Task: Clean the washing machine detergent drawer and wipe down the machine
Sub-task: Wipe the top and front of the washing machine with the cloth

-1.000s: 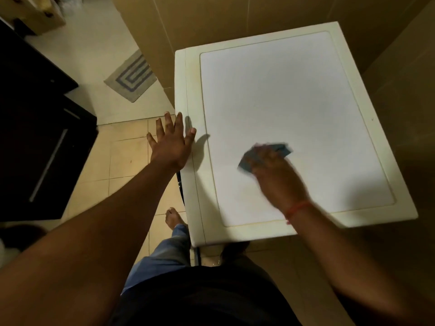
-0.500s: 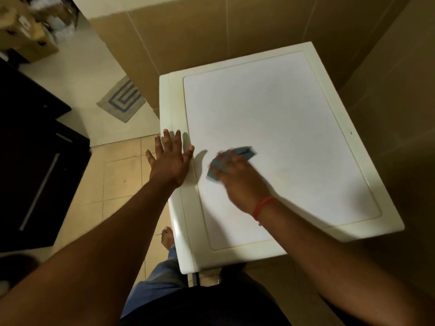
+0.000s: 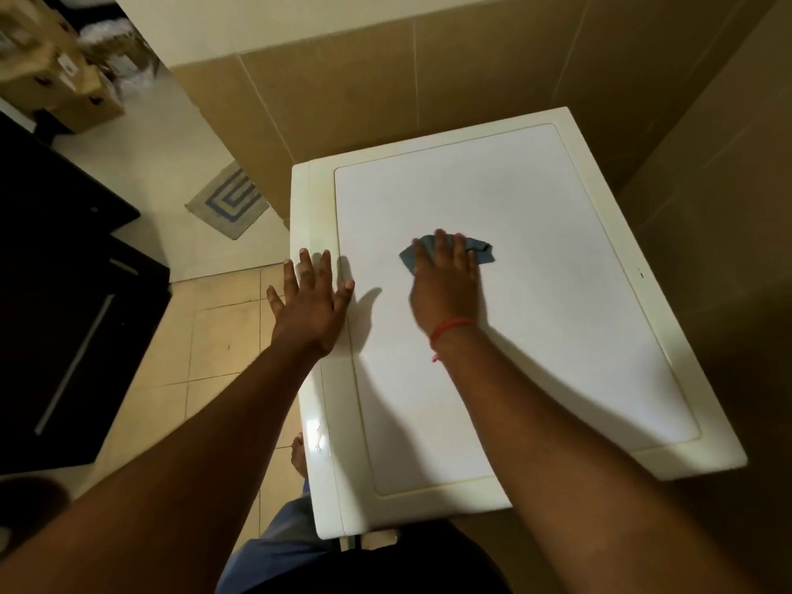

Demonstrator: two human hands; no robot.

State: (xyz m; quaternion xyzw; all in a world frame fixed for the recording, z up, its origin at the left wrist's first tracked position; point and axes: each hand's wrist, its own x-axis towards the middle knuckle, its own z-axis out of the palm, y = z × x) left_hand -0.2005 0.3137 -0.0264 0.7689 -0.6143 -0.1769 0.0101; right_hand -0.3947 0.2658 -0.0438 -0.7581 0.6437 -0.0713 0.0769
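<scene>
Since half a second ago our right hand point(image 3: 445, 280) has slid the blue cloth point(image 3: 480, 252) away from the machine's left border and out toward the middle of the white top panel; a second ago it was sweeping the other way. Our left hand point(image 3: 306, 302) has stayed at the left edge of the washing machine point(image 3: 570, 319).

We press the cloth flat against the panel with the right hand, fingers extended over it rather than curled round it; the cloth's crumpled corners stick out beyond the fingertips and to both sides. A red thread bracelet point(image 3: 452, 327) circles that wrist. The left hand lies released, fingers spread and straight, palm down on the cream rim of the lid, grasping nothing, with the outer fingers reaching past the edge over the floor.

The machine stands in a corner of tan wall tiles point(image 3: 385, 79), its top seen from above. We see no detergent drawer from this angle. A few water drops point(image 3: 319, 443) glisten on the near left rim. On the tiled floor beyond lies a grey mat with a blue pattern point(image 3: 233, 199); a dark cabinet point(image 3: 73, 315) stands at left, cardboard boxes point(image 3: 55, 70) behind it. A bare foot point(image 3: 298, 454) shows below the machine's edge.
</scene>
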